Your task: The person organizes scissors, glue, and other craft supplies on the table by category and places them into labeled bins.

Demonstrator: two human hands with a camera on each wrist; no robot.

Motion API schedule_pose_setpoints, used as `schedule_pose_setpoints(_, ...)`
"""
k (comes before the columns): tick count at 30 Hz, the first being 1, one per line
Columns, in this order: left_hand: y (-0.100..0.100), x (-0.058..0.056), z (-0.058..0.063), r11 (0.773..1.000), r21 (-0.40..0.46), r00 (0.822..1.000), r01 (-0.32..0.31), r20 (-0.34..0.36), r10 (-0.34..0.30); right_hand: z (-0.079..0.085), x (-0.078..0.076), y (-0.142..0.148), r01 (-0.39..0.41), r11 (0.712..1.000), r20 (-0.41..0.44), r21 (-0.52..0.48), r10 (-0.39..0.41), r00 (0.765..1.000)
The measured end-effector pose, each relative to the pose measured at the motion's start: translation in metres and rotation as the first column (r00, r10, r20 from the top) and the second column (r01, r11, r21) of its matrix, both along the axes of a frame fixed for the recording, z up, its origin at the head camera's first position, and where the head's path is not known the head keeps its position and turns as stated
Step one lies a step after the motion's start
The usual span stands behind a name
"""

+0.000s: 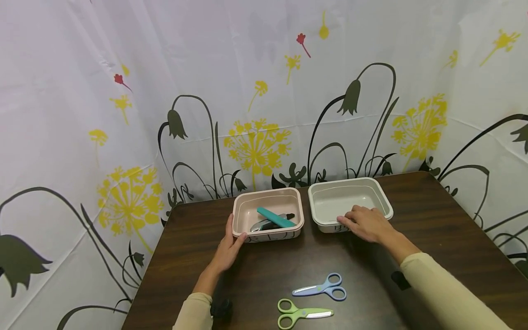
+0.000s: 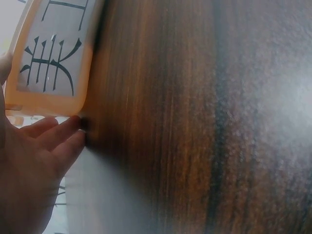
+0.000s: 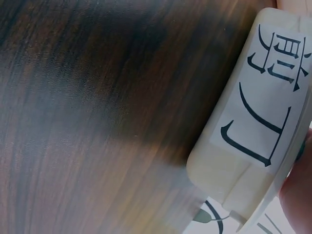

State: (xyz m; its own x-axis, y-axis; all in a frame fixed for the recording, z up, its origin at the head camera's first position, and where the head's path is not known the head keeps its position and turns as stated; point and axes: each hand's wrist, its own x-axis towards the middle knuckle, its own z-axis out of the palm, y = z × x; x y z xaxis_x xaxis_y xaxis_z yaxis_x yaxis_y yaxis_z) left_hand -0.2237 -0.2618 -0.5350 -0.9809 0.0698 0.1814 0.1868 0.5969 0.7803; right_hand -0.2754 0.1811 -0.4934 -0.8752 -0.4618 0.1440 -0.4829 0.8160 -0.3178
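My left hand (image 1: 226, 250) grips the left front corner of a pink plastic bin (image 1: 268, 195), thumb at the front rim and fingers along its side. Inside that bin lie a long teal tool (image 1: 275, 217) and a grey-and-black tool (image 1: 260, 225) partly hidden beneath it. Over the front rim of a white plastic bin (image 1: 348, 184) my right hand (image 1: 367, 223) bends its fingers, holding it near the right front corner. Blue-handled scissors (image 1: 319, 288) and green-handled scissors (image 1: 303, 313) lie on the table, nearer to me than both bins.
The dark wooden table (image 1: 255, 284) ends at a flower-patterned curtain (image 1: 264, 55) just behind the bins. Large black characters mark a white label (image 2: 51, 63) on the pink bin's front and another label (image 3: 265, 97) on the white bin's front.
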Motion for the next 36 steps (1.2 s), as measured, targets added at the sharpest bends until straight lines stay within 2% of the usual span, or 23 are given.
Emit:
schedule_pose_setpoints(4, 0.000, 0.001, 0.000, 1.000, 0.002, 1.000, 0.003, 0.001, -0.003, 0.001, -0.001, 0.000, -0.007, 1.000, 0.000, -0.002, 0.007, 1.000)
schedule_pose_setpoints(13, -0.001, 0.001, -0.001, 1.000, -0.004, 1.000, -0.004, 0.002, 0.004, 0.008, -0.007, -0.003, -0.002, 1.000, 0.084, 0.015, 0.001, 0.996)
schedule_pose_setpoints(23, -0.001, 0.001, -0.001, 1.000, 0.008, 1.000, 0.005, -0.008, -0.005, 0.011, -0.013, -0.009, -0.010, 0.999, 0.088, 0.040, 0.006, 0.996)
schedule_pose_setpoints(28, -0.001, 0.001, -0.001, 1.000, 0.014, 1.000, 0.012, -0.016, -0.012, 0.016, -0.016, -0.008, 0.008, 0.999, 0.156, 0.048, -0.015, 0.988)
schedule_pose_setpoints(32, -0.001, 0.001, -0.001, 1.000, 0.012, 1.000, 0.010, -0.012, -0.010, 0.017, -0.021, -0.005, 0.015, 1.000, 0.213, 0.003, -0.016, 0.977)
schedule_pose_setpoints(36, 0.000, 0.001, 0.000, 1.000, 0.001, 1.000, 0.013, -0.009, -0.013, 0.015, -0.025, 0.001, -0.008, 0.997, 0.223, -0.078, 0.025, 0.975)
